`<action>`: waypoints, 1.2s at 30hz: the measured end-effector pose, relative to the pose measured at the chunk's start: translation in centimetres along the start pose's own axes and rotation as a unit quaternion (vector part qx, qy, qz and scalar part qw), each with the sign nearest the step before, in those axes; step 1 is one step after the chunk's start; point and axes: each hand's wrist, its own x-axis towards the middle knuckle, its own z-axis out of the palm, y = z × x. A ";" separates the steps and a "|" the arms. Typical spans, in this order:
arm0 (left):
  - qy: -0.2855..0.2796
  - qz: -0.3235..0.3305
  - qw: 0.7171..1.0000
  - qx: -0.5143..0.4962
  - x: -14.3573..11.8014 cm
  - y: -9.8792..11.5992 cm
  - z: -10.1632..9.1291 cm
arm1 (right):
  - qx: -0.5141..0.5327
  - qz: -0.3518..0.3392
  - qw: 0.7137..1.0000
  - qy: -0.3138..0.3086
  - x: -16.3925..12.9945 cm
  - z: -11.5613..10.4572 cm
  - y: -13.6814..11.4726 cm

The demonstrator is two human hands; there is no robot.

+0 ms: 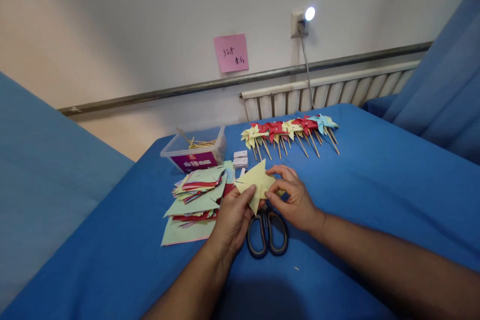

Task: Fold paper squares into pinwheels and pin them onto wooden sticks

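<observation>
Between my two hands, just above the scissors' handles, sits the yellow paper piece (pixel 258 181). Left hand (pixel 233 217) is closed on its near edge, thumb on top; right hand (pixel 294 199) pinches the right side between thumb and forefinger, other fingers curled. Paper is thin, matte, pale yellow, with pointed flaps standing up where it is cut and folded. My judgement: fold best made by keeping one pinch fixed at the centre while the other brings a tip in, pressure light so the flaps do not crease flat.

Scissors (pixel 267 232) lie on the blue cloth (pixel 375 200) partly under my hands, dark looped handles toward me. Left of them, a loose stack of coloured paper squares (pixel 197 195), green, red, yellow. Beyond it, a clear plastic box (pixel 195 152) holding thin wooden sticks. Farther back, a row of finished paper pinwheels (pixel 290 130) on sticks, yellow, red, blue.
</observation>
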 end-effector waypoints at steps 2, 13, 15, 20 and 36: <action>0.002 0.001 1.000 0.004 0.0 0.0 0.0 | -0.006 0.003 1.000 -0.004 0.0 0.0 0.1; 0.006 -0.004 1.000 0.027 0.2 -0.5 -0.1 | -0.020 0.015 1.000 0.002 -0.1 0.1 0.1; 0.005 -0.004 1.000 0.028 0.3 -0.6 -0.2 | -0.021 0.019 1.000 -0.001 -0.1 0.1 0.0; 0.009 -0.005 0.999 0.032 0.5 -0.8 -0.4 | -0.026 0.023 0.999 -0.008 -0.1 0.1 0.0; -0.006 0.002 0.999 0.043 0.6 -1.0 -0.5 | -0.028 0.014 0.999 -0.021 -0.3 0.2 0.2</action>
